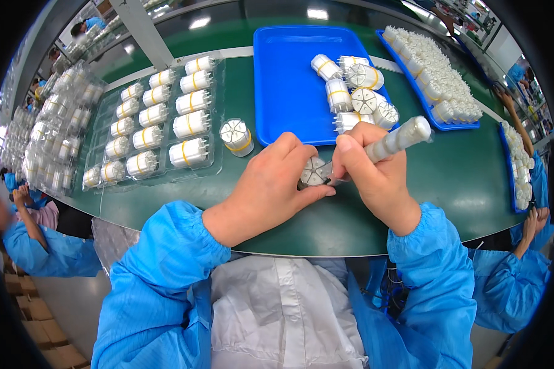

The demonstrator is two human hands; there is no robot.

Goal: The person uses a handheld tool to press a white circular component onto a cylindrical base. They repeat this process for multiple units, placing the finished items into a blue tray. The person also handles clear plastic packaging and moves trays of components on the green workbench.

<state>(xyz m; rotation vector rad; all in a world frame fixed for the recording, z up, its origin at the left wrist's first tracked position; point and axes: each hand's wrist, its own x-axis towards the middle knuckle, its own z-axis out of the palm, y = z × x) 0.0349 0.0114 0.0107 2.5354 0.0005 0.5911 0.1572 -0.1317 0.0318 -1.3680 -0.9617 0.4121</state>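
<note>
Cylinder (314, 171); pale, spoked end; left fingers (294, 154) curled round it; right fingers (354, 155) clenching tool (400, 139)

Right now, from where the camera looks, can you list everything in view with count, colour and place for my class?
Table: one, green, centre
Clear tray: one, transparent, left
Tray cylinders: about sixteen, white with yellow bands, in the clear tray
Large tray: one, blue, top centre
Piled cylinders: about eight, white, large tray's right side
Standing cylinder: one, white, yellow-banded, between those trays
Heaped trays: two, blue, right, full of white parts
Stacked packs: uncountable, clear and white, far left
Co-workers: several, blue-sleeved, both edges
Boxes: several, brown, lower left
Held cylinder: one, white, front centre
Tool: one, whitish, right of held cylinder
Left hand: one, bare, gripping held cylinder
Right hand: one, bare, gripping tool
Sleeves: two, blue, below hands
</note>
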